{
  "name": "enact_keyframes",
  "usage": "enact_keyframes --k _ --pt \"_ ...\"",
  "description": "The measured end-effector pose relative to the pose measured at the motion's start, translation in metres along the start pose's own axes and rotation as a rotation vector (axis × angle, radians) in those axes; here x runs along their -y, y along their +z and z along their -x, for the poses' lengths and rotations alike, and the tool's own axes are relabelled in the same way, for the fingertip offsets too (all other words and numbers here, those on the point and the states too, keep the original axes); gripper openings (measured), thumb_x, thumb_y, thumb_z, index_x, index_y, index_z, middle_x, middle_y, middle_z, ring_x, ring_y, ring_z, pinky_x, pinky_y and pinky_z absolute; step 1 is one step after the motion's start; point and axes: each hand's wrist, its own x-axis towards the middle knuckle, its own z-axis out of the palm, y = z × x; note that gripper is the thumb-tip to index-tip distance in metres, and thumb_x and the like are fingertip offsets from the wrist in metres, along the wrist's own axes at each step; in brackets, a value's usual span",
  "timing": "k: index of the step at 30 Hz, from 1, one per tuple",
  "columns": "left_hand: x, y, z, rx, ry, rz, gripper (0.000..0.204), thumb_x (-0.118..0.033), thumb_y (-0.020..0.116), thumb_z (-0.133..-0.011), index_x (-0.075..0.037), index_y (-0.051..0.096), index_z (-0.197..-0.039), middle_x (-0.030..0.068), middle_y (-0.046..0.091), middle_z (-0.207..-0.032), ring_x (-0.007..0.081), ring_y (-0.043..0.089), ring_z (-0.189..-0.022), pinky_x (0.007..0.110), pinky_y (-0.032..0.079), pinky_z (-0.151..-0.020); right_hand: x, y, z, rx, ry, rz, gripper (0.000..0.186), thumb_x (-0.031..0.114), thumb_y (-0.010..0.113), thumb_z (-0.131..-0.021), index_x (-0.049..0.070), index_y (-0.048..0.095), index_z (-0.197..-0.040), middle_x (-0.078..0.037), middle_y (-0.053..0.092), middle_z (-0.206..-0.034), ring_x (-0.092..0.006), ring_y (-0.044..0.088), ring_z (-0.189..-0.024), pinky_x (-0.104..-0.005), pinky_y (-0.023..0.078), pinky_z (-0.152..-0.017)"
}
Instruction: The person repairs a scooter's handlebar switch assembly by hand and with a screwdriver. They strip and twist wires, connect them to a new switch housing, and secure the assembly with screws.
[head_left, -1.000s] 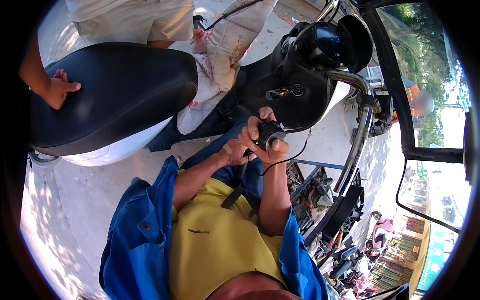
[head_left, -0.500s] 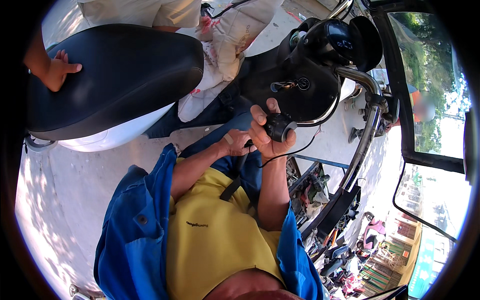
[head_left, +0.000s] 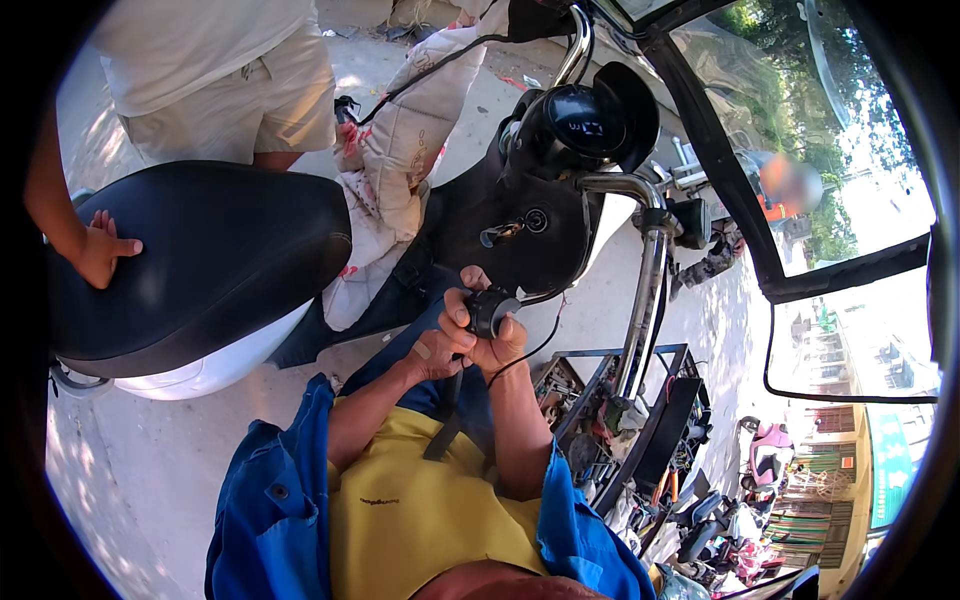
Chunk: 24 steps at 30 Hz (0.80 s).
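Over sunlit pavement (head_left: 150,450), right grip (head_left: 492,342) is holding black housing (head_left: 487,313), likely light, stiff, best cupped by its sides; left grip (head_left: 434,357) unclear.

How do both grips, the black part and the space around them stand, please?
Right grip closed around black rounded part. Left grip close beside it, anything held there unclear. Thin black cable trails close by, possibly in the way.
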Motion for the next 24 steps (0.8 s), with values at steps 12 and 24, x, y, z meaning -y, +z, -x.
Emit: enact_keyframes --k 12,24 --pt "-0.004 0.004 -0.011 -0.156 0.08 -0.011 0.031 -0.034 0.078 -0.085 -0.017 0.073 -0.11 0.012 0.076 -0.106 0.0371 0.073 -0.1 0.047 0.058 -0.084 0.005 0.001 0.003 -0.114 0.109 0.075 0.083 0.028 0.097 -0.077 0.01 0.044 -0.137 -0.02 0.062 -0.102 -0.018 0.057 -0.071 -0.026 0.049 -0.061" --pt "-0.02 -0.016 -0.024 -0.247 0.276 -0.017 0.044 -0.032 0.078 -0.084 -0.013 0.071 -0.123 0.0155 0.075 -0.115 0.0392 0.071 -0.107 0.049 0.057 -0.091 0.008 -0.016 0.005 -0.236 0.058 0.183 0.08 0.023 0.099 -0.077 0.007 0.049 -0.138 -0.023 0.066 -0.111 -0.0164 0.063 -0.081 -0.0246 0.051 -0.069"
